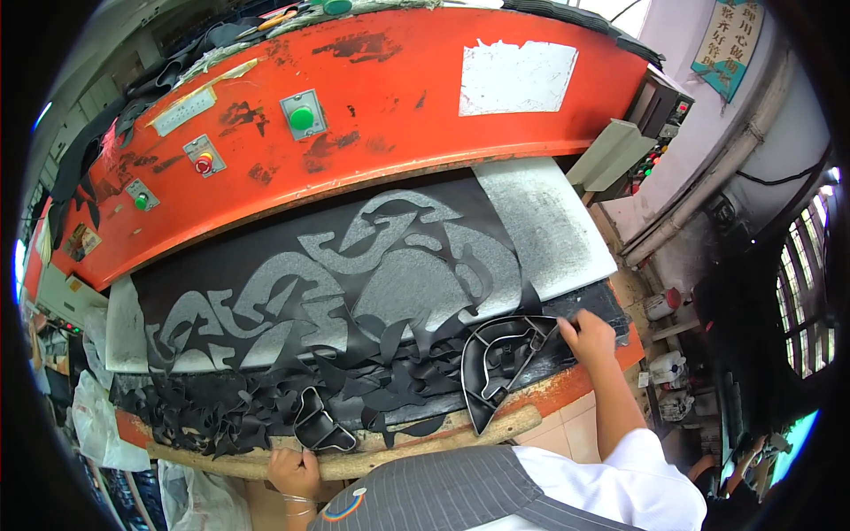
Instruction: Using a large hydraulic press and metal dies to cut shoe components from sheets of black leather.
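Note:
My right hand (591,336) pinches the right corner of a large metal cutting die (482,372), a curved frame with inner braces, tilted over the front edge of the press bed. My left hand (295,473) is closed, its fingers curled at a wooden pole (398,460) along the front edge. Just above that hand stands a smaller cutting die (320,425) with a cross brace; whether the fingers grip it I cannot make out. Behind both dies, a black sheet (230,243) full of curved cut-outs lies on the pale cutting board (549,221).
Black offcuts (212,411) are heaped along the front of the bed. Beyond rises the orange press beam (390,80) with a green button (302,118) and a red button (204,163). A control box (620,155) is at right; plastic bags (102,425) hang at left.

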`<state>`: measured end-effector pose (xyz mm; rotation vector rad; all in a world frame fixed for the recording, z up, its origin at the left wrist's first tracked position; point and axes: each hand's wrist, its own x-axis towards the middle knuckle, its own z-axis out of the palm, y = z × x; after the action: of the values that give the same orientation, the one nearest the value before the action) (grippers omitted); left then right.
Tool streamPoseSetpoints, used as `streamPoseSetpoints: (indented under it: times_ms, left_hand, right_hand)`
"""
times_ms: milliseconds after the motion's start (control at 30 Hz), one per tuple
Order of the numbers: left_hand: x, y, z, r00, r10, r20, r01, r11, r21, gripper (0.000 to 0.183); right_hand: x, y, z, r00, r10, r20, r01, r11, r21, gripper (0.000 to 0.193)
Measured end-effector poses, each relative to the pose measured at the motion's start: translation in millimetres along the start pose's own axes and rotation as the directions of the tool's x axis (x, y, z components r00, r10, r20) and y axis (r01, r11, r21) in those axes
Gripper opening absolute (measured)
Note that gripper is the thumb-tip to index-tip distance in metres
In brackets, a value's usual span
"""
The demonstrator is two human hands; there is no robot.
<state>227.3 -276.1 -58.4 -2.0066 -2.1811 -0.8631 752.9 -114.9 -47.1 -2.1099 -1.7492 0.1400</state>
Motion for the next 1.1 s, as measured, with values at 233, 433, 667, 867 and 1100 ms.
streamPoseSetpoints:
  times_ms: [233,433,667,867,1100]
  left_hand:
    - [-13,-9,-11,0.997,0.035,0.075,-0.036,0.999,0.014,0.021]
    - [33,-35,-36,0.987,-0.131,0.092,0.143,0.979,-0.142,0.023]
    - [154,-191,-39,0.988,-0.152,-0.007,0.152,0.988,0.018,0.013]
    - [262,-274,-9,0.973,-0.217,0.078,0.179,0.924,0.338,0.022]
    - [349,-331,-2,0.929,-0.196,0.313,-0.012,0.831,0.556,0.022]
  right_hand:
    - [-31,-1,-4,0.981,-0.185,-0.055,0.178,0.978,-0.105,0.037]
    - [-35,7,-56,0.987,-0.160,0.000,0.160,0.987,0.028,0.038]
    - [93,-76,7,0.993,-0.108,0.045,0.101,0.984,0.144,0.046]
    - [161,-124,55,0.989,0.141,-0.044,-0.144,0.987,-0.075,0.073]
    - [188,-155,100,0.947,0.320,0.037,-0.310,0.936,-0.166,0.054]
